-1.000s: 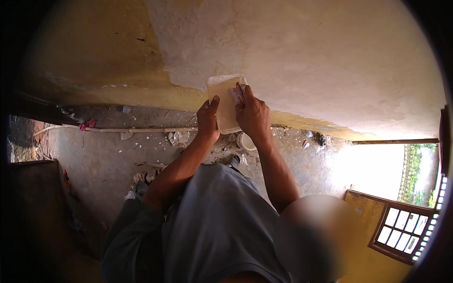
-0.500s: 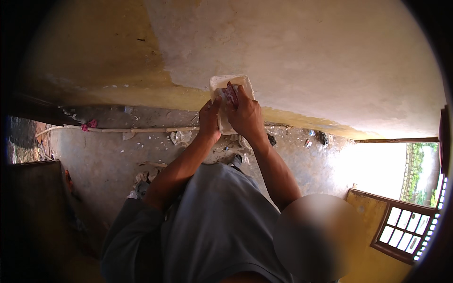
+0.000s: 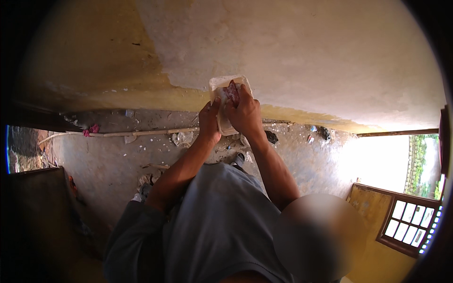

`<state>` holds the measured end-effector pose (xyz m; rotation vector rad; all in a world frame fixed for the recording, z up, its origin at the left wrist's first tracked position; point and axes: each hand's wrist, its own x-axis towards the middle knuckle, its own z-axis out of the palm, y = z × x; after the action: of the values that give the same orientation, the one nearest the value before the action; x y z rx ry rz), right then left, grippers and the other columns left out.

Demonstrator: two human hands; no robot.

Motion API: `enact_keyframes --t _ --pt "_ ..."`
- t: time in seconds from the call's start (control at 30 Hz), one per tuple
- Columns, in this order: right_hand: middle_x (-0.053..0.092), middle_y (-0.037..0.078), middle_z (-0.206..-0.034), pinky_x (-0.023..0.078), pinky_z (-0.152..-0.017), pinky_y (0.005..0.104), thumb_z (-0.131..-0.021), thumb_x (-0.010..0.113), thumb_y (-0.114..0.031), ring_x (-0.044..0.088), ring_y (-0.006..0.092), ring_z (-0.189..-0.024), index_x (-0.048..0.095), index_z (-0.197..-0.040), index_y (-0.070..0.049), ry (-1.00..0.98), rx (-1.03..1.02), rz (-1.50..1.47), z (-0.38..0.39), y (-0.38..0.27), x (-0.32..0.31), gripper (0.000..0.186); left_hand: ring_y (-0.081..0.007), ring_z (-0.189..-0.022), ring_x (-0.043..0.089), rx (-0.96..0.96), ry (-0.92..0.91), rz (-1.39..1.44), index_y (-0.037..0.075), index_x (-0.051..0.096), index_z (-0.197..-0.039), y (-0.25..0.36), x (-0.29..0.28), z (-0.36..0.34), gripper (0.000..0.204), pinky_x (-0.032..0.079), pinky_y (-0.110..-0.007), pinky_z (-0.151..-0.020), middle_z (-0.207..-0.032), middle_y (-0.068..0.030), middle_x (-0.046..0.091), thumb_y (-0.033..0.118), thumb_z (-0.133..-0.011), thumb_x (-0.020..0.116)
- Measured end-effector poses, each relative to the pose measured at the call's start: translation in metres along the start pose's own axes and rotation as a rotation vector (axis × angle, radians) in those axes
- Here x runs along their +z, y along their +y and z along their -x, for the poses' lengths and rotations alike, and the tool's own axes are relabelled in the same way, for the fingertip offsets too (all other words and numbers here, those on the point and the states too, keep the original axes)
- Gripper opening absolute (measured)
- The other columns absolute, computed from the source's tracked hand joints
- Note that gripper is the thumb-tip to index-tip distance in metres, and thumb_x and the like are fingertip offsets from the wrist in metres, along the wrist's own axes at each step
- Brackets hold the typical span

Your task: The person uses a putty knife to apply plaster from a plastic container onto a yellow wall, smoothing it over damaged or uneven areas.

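In front of my chest, my left hand (image 3: 209, 120) grips the near left side of a whitish rectangular tray (image 3: 215, 84), its thumb over the edge. My right hand (image 3: 246, 115) is closed round a reddish-brown, white-smeared scraper (image 3: 232, 92), held over the tray. White paste-like material shows inside around the tool. The scraper's working edge is hard to make out, and my hands cover much of the tray's near part. Beyond them rises a wall (image 3: 292, 56), yellowish on the left and coated pale grey over most of the right.
A long wooden pole (image 3: 141, 132) lies along the wall's foot, with a pink cloth (image 3: 93, 129) at its left. Crumpled plastic (image 3: 182, 138), a dark bundle (image 3: 271, 137) and white scraps litter the floor. A bright opening (image 3: 377, 155) and a paned window (image 3: 408, 223) are at right.
The scraper has turned slightly within the tray, showing more of its reddish face. Both hands keep their grip in nearly the same place. The whole view has tilted a little.
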<state>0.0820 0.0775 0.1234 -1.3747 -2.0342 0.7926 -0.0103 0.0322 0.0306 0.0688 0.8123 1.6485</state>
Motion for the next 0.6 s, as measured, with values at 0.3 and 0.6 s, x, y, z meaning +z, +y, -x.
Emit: enact_keyframes --t 0.3,0.6 --pt "0.064 0.024 -0.073 0.051 -0.062 0.0490 -0.078 0.062 -0.014 0.064 0.0444 -0.073 0.054 -0.109 -0.001 -0.027 -0.035 0.027 0.004 -0.002 -0.004 0.034 -0.0193 -0.096 0.064 -0.013 -0.013 0.013 0.002 0.054 -0.122 0.007 0.007 0.003 0.034 0.055 -0.035 -0.083 -0.108 -0.0093 0.063 0.025 -0.097 0.055" --pt "0.064 0.024 -0.073 0.051 -0.061 0.0486 -0.078 0.063 -0.015 0.064 0.0441 -0.072 0.055 -0.106 0.000 -0.073 0.029 0.027 0.001 -0.008 -0.017 0.032 -0.0200 -0.098 0.063 -0.027 0.002 0.001 0.002 0.053 -0.123 0.003 0.002 0.000 0.036 0.054 -0.037 -0.085 -0.109 -0.0090 0.063 0.025 -0.096 0.057"
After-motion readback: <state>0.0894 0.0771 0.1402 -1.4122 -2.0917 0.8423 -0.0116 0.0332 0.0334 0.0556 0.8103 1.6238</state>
